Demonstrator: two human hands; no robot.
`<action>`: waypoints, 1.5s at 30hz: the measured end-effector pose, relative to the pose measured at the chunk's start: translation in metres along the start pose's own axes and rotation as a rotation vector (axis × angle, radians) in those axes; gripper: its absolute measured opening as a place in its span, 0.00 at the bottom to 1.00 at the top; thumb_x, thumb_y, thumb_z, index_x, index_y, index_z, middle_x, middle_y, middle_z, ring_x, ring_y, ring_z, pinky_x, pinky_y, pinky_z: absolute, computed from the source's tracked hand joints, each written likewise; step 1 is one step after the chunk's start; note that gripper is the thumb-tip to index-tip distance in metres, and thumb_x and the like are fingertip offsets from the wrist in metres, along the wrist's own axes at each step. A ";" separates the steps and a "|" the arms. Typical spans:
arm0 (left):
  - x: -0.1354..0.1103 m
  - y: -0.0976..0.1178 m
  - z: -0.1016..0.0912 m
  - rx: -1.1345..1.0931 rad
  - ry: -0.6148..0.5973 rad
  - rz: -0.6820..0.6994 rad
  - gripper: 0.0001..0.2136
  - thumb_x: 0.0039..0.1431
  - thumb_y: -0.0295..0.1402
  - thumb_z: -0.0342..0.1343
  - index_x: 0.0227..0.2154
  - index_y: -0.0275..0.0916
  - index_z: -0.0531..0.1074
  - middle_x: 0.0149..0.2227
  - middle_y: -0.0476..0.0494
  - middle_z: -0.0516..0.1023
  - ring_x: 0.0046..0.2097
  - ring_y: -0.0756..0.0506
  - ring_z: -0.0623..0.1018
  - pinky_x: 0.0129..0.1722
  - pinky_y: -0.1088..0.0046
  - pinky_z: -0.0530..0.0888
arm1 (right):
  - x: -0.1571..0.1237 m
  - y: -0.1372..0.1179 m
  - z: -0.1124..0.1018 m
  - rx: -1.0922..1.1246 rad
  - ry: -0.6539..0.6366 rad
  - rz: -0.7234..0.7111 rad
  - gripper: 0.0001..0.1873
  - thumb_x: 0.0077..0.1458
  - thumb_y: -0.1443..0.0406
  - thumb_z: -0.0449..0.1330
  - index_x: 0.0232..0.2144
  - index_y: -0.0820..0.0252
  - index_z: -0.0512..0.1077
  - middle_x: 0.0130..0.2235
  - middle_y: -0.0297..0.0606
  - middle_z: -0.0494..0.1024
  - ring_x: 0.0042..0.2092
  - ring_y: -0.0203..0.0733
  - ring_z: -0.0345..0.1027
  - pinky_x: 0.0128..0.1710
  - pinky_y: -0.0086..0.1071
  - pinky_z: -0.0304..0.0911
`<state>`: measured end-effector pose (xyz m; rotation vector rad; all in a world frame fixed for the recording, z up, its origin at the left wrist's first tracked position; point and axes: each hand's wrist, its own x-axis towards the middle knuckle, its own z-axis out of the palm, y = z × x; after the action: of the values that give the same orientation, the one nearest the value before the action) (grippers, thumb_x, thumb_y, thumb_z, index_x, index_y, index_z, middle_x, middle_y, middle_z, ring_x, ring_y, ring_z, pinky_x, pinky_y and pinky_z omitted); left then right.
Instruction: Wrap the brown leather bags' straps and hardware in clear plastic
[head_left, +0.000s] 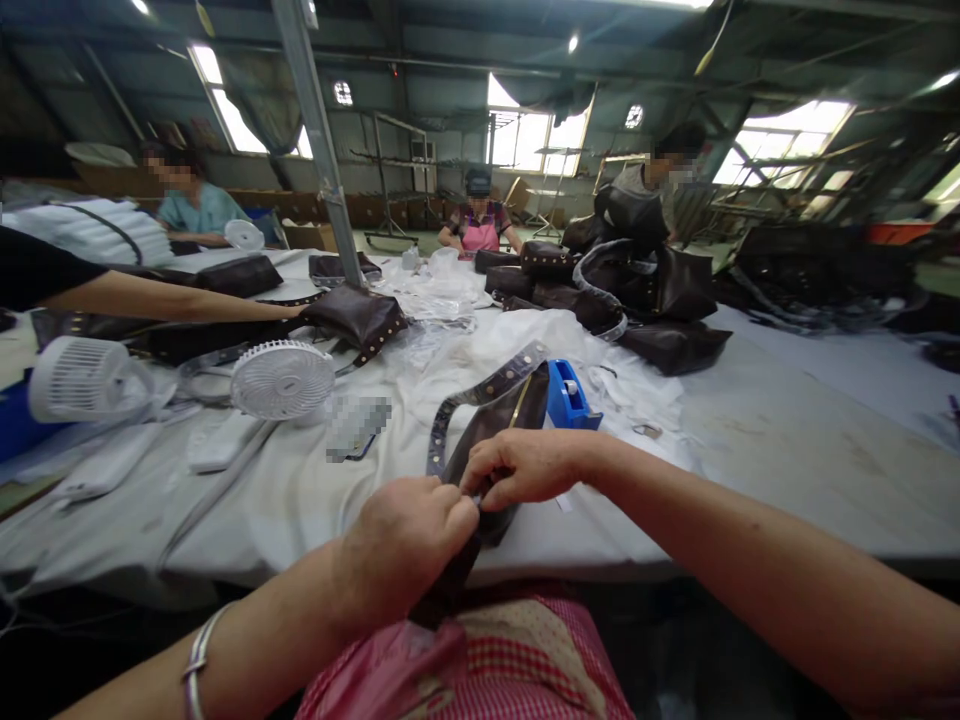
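Observation:
A dark brown leather-look handbag (491, 415) with a gold zipper lies tilted at the table's near edge, its lower end hanging toward my lap. Its studded strap (441, 425), wrapped in clear plastic, loops out to the left. My left hand (420, 530) is closed on the near part of the bag. Bent over the bag from the right, my right hand (529, 465) pinches with thumb and fingertips beside my left thumb. A small pale bit shows between the two hands, too small to name. Just beyond the bag stands a blue tape dispenser (571, 395).
On the left are a white fan (281, 380), a second fan (82, 380) and a blurred-out flat object (358, 428). A co-worker's arm (187, 298) reaches to a studded bag (356, 318). More bags (671, 345) pile up behind crumpled white plastic (525, 345). Other people work farther back.

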<state>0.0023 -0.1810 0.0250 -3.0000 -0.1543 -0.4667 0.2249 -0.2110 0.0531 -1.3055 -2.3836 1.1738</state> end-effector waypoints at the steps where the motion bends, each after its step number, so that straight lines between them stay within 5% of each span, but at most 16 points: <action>1: 0.001 0.000 0.000 -0.108 -0.026 -0.139 0.08 0.64 0.28 0.49 0.31 0.39 0.72 0.27 0.46 0.77 0.28 0.45 0.74 0.26 0.69 0.64 | 0.000 -0.002 0.003 -0.028 0.009 0.003 0.13 0.53 0.71 0.63 0.43 0.61 0.78 0.37 0.35 0.77 0.37 0.38 0.69 0.37 0.27 0.63; 5: 0.018 -0.004 -0.015 -0.631 -0.144 -0.714 0.06 0.60 0.33 0.52 0.32 0.40 0.73 0.26 0.47 0.78 0.28 0.46 0.77 0.26 0.72 0.67 | -0.002 -0.016 0.016 -0.203 0.176 0.031 0.17 0.50 0.62 0.69 0.41 0.63 0.75 0.38 0.38 0.73 0.38 0.41 0.67 0.37 0.31 0.61; 8: 0.031 -0.008 -0.028 -0.813 -0.188 -0.847 0.05 0.56 0.30 0.51 0.29 0.39 0.71 0.22 0.49 0.77 0.24 0.47 0.75 0.23 0.73 0.65 | -0.004 -0.020 0.028 -0.223 0.328 0.037 0.19 0.48 0.59 0.71 0.40 0.63 0.74 0.37 0.38 0.71 0.38 0.42 0.66 0.38 0.32 0.61; 13: 0.024 -0.003 -0.028 -0.616 -0.094 -0.699 0.03 0.54 0.29 0.55 0.31 0.40 0.73 0.28 0.47 0.78 0.29 0.46 0.76 0.28 0.72 0.65 | -0.005 -0.010 0.035 -0.040 0.353 0.019 0.10 0.49 0.68 0.67 0.37 0.61 0.74 0.34 0.33 0.73 0.34 0.37 0.65 0.33 0.28 0.60; 17: 0.002 0.009 -0.013 -0.411 -0.033 -0.524 0.01 0.59 0.30 0.56 0.34 0.40 0.70 0.30 0.47 0.78 0.31 0.44 0.77 0.30 0.70 0.67 | -0.001 -0.002 0.035 0.161 0.370 0.030 0.12 0.52 0.73 0.60 0.40 0.61 0.76 0.36 0.34 0.78 0.36 0.37 0.71 0.36 0.29 0.65; 24: -0.027 0.031 0.017 -0.007 0.221 -0.202 0.10 0.63 0.23 0.47 0.28 0.40 0.68 0.23 0.47 0.70 0.24 0.43 0.70 0.23 0.66 0.63 | -0.003 -0.006 0.045 0.049 0.633 0.009 0.10 0.53 0.76 0.59 0.35 0.61 0.77 0.34 0.35 0.78 0.36 0.37 0.71 0.38 0.31 0.66; 32: -0.010 0.040 0.005 -0.493 0.363 -0.496 0.07 0.63 0.25 0.49 0.35 0.37 0.72 0.32 0.43 0.76 0.34 0.43 0.77 0.35 0.64 0.73 | -0.016 -0.022 0.081 -0.185 0.749 -0.165 0.17 0.50 0.76 0.58 0.43 0.63 0.72 0.37 0.39 0.73 0.38 0.40 0.67 0.37 0.33 0.64; 37: -0.007 0.021 -0.014 -1.004 0.256 -0.437 0.10 0.61 0.32 0.56 0.44 0.38 0.73 0.37 0.45 0.79 0.36 0.46 0.77 0.36 0.70 0.74 | -0.012 -0.014 0.103 -0.193 1.018 -0.125 0.12 0.51 0.73 0.60 0.40 0.61 0.72 0.32 0.38 0.73 0.34 0.41 0.66 0.32 0.33 0.62; 40: -0.009 0.003 -0.007 -1.189 0.282 -0.524 0.11 0.65 0.37 0.52 0.45 0.37 0.73 0.36 0.44 0.80 0.34 0.47 0.78 0.34 0.71 0.74 | -0.013 -0.010 0.109 -0.005 1.149 -0.049 0.08 0.57 0.71 0.60 0.40 0.58 0.75 0.34 0.38 0.76 0.34 0.39 0.69 0.34 0.33 0.64; 42: -0.008 -0.006 0.005 -1.093 0.311 -0.600 0.10 0.64 0.35 0.53 0.44 0.37 0.74 0.37 0.44 0.79 0.36 0.47 0.78 0.36 0.71 0.74 | -0.014 -0.006 0.112 0.232 1.186 0.021 0.05 0.61 0.66 0.60 0.39 0.57 0.76 0.32 0.36 0.77 0.31 0.37 0.69 0.32 0.32 0.65; 45: -0.005 -0.011 0.020 -0.932 0.236 -0.532 0.10 0.60 0.29 0.56 0.44 0.38 0.75 0.40 0.43 0.77 0.41 0.46 0.77 0.37 0.71 0.74 | -0.013 -0.001 0.116 0.582 1.171 0.080 0.09 0.61 0.60 0.62 0.39 0.59 0.76 0.26 0.34 0.76 0.26 0.35 0.67 0.28 0.30 0.65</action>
<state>0.0025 -0.1686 0.0058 -3.7036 -0.9736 -1.2305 0.1751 -0.2858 -0.0218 -1.3117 -1.0689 0.6785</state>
